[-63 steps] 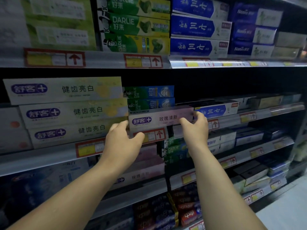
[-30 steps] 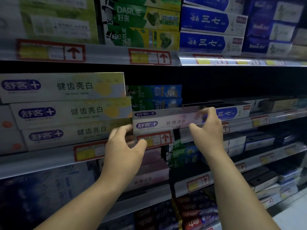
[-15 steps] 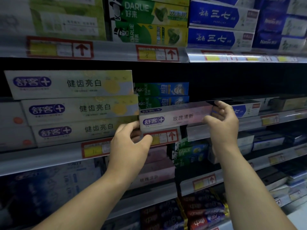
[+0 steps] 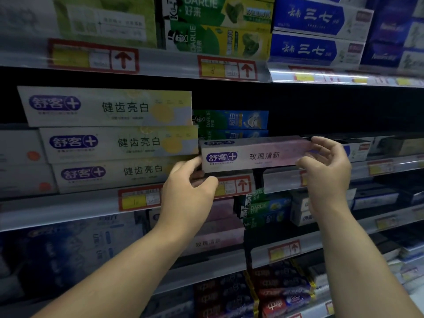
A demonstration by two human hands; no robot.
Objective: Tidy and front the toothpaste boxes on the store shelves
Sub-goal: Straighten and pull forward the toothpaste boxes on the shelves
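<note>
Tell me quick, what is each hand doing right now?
Left hand: fingers pinch the pink toothpaste box at its left end.
Right hand: fingers grip the same box's right end.

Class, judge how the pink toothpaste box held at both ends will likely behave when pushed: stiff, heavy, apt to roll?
Probably stiff: the pink box spans straight between left hand and right hand without sagging. Likely light, as fingertips alone hold it. Flat faces should slide, not roll.

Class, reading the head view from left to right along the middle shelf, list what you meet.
yellow boxes → left hand → pink box → right hand → blue box
</note>
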